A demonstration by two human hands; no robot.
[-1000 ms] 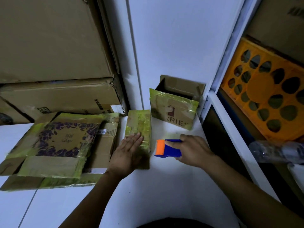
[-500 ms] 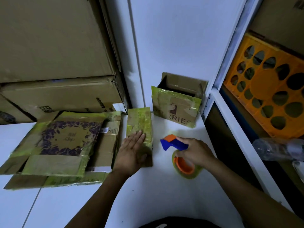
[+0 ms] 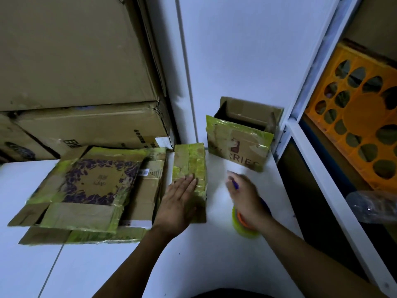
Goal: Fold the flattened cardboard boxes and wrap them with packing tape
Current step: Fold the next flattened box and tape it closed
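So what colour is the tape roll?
Yellow-green tape roll, orange core, in tape dispenser; head view.

Big brown cartons (image 3: 75, 50) are stacked at back left, against a white wall (image 3: 236, 50). On the right, a white shelf frame (image 3: 324, 181) holds an orange crate (image 3: 361, 117) with rounded cut-outs, and a clear plastic bottle (image 3: 373, 206) lies below it, blurred. A white surface (image 3: 107, 272) runs underneath.
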